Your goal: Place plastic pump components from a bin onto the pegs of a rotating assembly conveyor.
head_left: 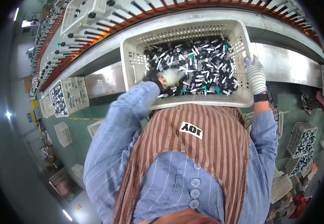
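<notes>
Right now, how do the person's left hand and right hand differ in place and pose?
The left hand is over the small parts inside the basket, whereas the right hand is at the basket's right end. The left hand points rightward; the right hand points toward the basket's far side. The left hand is motion-blurred, while the right hand shows more sharply. Both wear pale gloves.

Your left arm (126, 106) bends inward; gloved left hand (172, 77) blurred, finger pose unclear. Your right arm (263, 128) extends forward, right hand (257, 77) gloved.
</notes>
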`<state>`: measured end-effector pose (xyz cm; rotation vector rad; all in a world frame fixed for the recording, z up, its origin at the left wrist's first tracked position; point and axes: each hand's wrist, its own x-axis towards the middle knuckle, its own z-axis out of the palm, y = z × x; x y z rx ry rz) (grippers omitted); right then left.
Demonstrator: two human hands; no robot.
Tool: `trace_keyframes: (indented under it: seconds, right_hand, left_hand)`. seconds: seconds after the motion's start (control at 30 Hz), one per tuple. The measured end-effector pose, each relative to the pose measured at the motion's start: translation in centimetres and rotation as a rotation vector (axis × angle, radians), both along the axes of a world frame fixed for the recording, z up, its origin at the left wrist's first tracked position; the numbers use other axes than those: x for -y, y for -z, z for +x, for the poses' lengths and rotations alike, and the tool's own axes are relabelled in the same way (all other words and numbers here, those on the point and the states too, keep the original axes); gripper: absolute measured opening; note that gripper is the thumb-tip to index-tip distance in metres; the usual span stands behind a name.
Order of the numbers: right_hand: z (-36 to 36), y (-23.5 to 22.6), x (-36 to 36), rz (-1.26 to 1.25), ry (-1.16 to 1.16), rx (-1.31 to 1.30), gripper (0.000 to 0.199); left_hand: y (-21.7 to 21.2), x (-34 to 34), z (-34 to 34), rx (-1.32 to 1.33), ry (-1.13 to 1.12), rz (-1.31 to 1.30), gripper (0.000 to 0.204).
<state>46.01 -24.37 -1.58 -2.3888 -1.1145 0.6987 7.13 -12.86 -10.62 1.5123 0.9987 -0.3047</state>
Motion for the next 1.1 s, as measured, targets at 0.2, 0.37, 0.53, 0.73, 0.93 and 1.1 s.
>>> trace_keyframes:
  seconds: [0.2, 0.37, 0.53, 0.73, 0.93, 1.1]
  right_hand:
    - [-0.5, 0.4, 0.6, 0.047, -0.010, 0.105, 0.055]
    - [-0.9, -0.3, 0.3, 0.045, -0.022, 0.105, 0.054]
    - [-0.4, -0.1, 0.6, 0.081, -0.010, 0.049, 0.050]
    - [-0.1, 0.0, 0.7, 0.040, -0.003, 0.043, 0.053]
    - [-0.4, 0.0, 0.7, -0.022, -0.022, 0.109, 0.057]
    - [-0.7, -1.3, 0.4, -0.090, 0.021, 0.045, 0.057]
  left_hand:
    - [0.2, 3.3, 3.5, -0.288, 0.107, 0.113, 0.043]
    - [0.4, 2.0, 2.6, -0.077, 0.388, 0.523, 0.031]
    - [-8.5, -4.7, 6.2, 0.416, -0.068, 0.488, 0.039]
    - [-20.7, -19.6, 6.3, 0.181, -0.087, 1.426, 0.026]
    - [-21.1, -27.2, 6.9, 0.841, -0.698, 1.020, 0.049]
    - [-17.3, -27.9, 5.1, 0.545, -0.610, 1.000, 0.056]
